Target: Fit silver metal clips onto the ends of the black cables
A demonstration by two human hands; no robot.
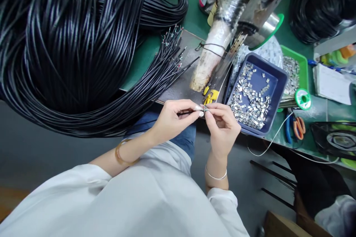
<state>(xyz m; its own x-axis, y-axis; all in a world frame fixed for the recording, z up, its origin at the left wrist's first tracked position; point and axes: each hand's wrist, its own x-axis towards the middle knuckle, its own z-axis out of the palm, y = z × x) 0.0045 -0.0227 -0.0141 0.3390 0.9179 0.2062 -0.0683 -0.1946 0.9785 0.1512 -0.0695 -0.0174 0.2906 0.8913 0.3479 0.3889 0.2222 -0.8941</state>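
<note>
My left hand pinches a black cable close to its end, in front of the bench edge. Thumb and forefinger of my right hand are closed at the same cable's tip, where thin coloured wires show between the two hands. Whether a small connector is also there, I cannot make out. To the left lies a large bundle of black cables, with several stripped ends fanned out. Just right of my right hand stands a blue tray holding many small metal connectors.
A plastic-wrapped tube and a yellow-tipped tool are beyond my hands. At right are a green bin, a solder spool and orange-and-blue-handled pliers. Part of another person shows at lower right.
</note>
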